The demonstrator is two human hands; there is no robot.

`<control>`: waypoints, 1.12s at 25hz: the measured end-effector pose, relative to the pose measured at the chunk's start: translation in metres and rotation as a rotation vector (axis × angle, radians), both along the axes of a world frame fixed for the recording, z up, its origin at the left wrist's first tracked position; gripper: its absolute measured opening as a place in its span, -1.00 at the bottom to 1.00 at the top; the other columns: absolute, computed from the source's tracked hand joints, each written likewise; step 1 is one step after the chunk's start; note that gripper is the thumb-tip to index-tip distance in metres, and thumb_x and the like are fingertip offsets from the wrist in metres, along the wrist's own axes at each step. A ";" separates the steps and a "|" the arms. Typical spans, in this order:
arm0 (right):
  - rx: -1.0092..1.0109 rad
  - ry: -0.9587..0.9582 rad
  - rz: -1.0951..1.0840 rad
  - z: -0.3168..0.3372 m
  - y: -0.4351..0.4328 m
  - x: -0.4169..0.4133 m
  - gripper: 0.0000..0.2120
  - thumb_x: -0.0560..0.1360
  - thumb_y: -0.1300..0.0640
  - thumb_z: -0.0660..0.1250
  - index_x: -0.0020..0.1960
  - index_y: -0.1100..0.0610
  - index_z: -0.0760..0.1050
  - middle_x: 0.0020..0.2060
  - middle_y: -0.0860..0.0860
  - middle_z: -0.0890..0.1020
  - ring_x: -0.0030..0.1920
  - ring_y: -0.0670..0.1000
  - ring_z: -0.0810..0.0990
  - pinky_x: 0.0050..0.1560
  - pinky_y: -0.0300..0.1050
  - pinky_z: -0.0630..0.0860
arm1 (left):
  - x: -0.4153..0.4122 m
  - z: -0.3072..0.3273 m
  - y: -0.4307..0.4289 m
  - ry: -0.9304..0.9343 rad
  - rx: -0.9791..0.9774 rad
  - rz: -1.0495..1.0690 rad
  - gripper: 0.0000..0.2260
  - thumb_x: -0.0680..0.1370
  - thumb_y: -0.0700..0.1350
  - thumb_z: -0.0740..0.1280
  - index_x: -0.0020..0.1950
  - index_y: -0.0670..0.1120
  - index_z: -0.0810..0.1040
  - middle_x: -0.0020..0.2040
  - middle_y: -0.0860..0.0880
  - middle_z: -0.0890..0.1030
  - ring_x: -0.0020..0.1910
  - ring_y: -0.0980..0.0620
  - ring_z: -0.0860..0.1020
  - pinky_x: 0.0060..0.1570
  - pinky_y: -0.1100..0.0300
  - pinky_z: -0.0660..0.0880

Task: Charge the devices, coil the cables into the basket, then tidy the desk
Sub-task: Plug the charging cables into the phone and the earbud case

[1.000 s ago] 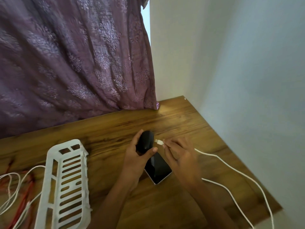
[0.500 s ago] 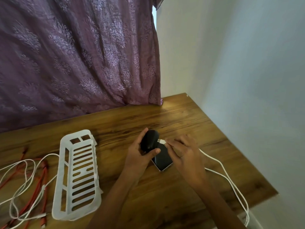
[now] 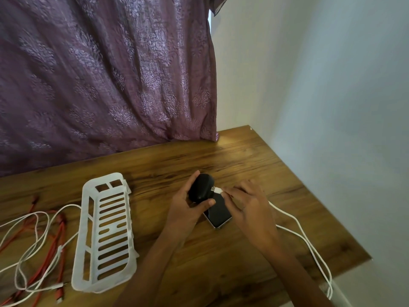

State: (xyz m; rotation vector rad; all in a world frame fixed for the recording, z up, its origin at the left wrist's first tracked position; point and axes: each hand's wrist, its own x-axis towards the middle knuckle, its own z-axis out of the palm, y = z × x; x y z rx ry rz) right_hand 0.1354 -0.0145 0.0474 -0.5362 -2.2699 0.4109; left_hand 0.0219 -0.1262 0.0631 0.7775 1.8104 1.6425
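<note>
Step in hand is charging: left grip (image 3: 188, 210) clamps the black case (image 3: 200, 188) just over the phone (image 3: 219, 216), right grip (image 3: 247, 207) pinches the white plug (image 3: 218, 191) at its port. Next probably needs a straight push.

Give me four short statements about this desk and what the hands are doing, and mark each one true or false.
1. The left hand grips a black oval case. True.
2. The right hand pinches a white plug right at the case's edge. True.
3. The white basket holds coiled cables. False: no cable lies in it; the red and white cables sprawl loose on the desk to its left.
4. The phone stands propped against the wall. False: it lies flat on the desk, screen up, partly under the hands.
</note>
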 end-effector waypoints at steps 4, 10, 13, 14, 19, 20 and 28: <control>0.000 -0.007 0.022 0.002 0.001 -0.001 -0.70 0.49 0.01 0.21 0.02 0.14 0.63 -0.22 -0.02 0.56 -0.15 -0.06 0.46 -0.20 -0.22 0.40 | -0.001 -0.001 0.001 -0.019 -0.007 -0.005 -0.33 0.39 -0.30 0.44 0.37 0.17 0.32 0.19 0.21 0.44 0.17 0.21 0.46 0.02 0.39 0.51; 0.035 -0.037 0.018 0.006 0.004 0.000 -0.74 0.48 0.05 0.23 -0.03 0.16 0.63 -0.23 -0.03 0.54 -0.15 -0.10 0.43 -0.20 -0.23 0.42 | -0.003 0.000 0.003 0.044 -0.020 -0.007 -0.32 0.37 -0.30 0.46 0.36 0.19 0.33 0.19 0.20 0.46 0.17 0.22 0.47 0.08 0.35 0.50; 0.056 -0.065 0.031 0.007 0.005 -0.001 -0.71 0.49 0.04 0.19 -0.05 0.16 0.63 -0.23 -0.04 0.54 -0.15 -0.09 0.44 -0.19 -0.26 0.40 | -0.002 0.000 0.005 0.079 -0.030 -0.015 -0.31 0.36 -0.28 0.48 0.38 0.16 0.33 0.10 0.35 0.43 0.11 0.33 0.46 0.06 0.40 0.49; 0.061 -0.073 0.035 0.007 0.005 -0.001 -0.70 0.49 0.04 0.18 -0.05 0.16 0.63 -0.23 -0.04 0.55 -0.15 -0.11 0.43 -0.19 -0.27 0.39 | -0.002 0.000 0.005 0.095 -0.040 -0.015 -0.31 0.36 -0.27 0.48 0.39 0.16 0.33 0.08 0.37 0.42 0.11 0.34 0.46 0.06 0.40 0.48; 0.056 -0.085 0.020 0.005 0.009 -0.002 -0.69 0.50 0.03 0.16 -0.08 0.16 0.63 -0.24 -0.04 0.55 -0.15 -0.12 0.42 -0.18 -0.31 0.35 | 0.000 0.004 0.011 0.141 -0.067 -0.007 -0.32 0.36 -0.25 0.49 0.36 0.19 0.33 0.04 0.40 0.39 0.02 0.41 0.43 -0.07 0.55 0.44; 0.051 -0.079 0.016 0.006 0.010 -0.002 -0.69 0.50 0.03 0.16 -0.09 0.16 0.63 -0.24 -0.04 0.55 -0.16 -0.11 0.43 -0.18 -0.30 0.36 | 0.000 0.005 0.012 0.149 -0.069 -0.008 -0.32 0.36 -0.24 0.49 0.36 0.20 0.33 0.04 0.41 0.39 0.02 0.42 0.43 -0.08 0.55 0.44; 0.028 -0.048 0.003 0.001 0.020 -0.003 -0.73 0.50 0.07 0.18 -0.08 0.17 0.62 -0.22 -0.03 0.55 -0.15 -0.15 0.37 -0.12 -0.36 0.28 | -0.003 0.001 0.029 0.181 -0.107 -0.036 -0.34 0.37 -0.16 0.49 0.35 0.26 0.31 0.07 0.42 0.38 0.04 0.48 0.42 0.02 0.50 0.42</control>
